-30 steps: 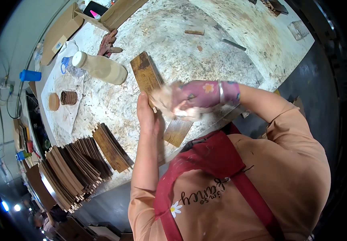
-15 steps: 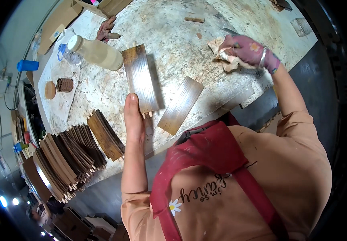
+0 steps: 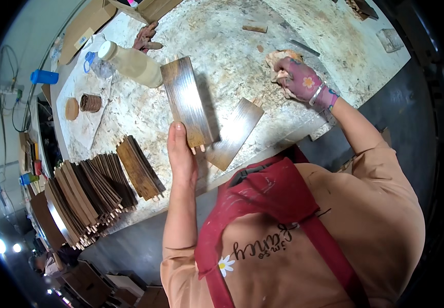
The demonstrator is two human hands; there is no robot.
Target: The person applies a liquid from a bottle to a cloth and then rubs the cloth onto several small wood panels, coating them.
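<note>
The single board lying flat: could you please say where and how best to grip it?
The single board is probably best pinched across its long edges, from the right: it lies flat, and the held board crowds its left.

A stained whitish table point(image 3: 216, 46) carries a wooden panel point(image 3: 236, 132) at centre, a row of brown panels point(image 3: 82, 192) lower left, a bottle point(image 3: 135, 65) and crumpled glove point(image 3: 145, 39) upper left, and a clear container point(image 3: 389, 40) upper right

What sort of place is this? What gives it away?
Probably a wood-finishing workshop: the worktable is heavily stained, a row of pegged brown boards lines its near-left edge, and the gloved right hand holds a crumpled rag.
</note>
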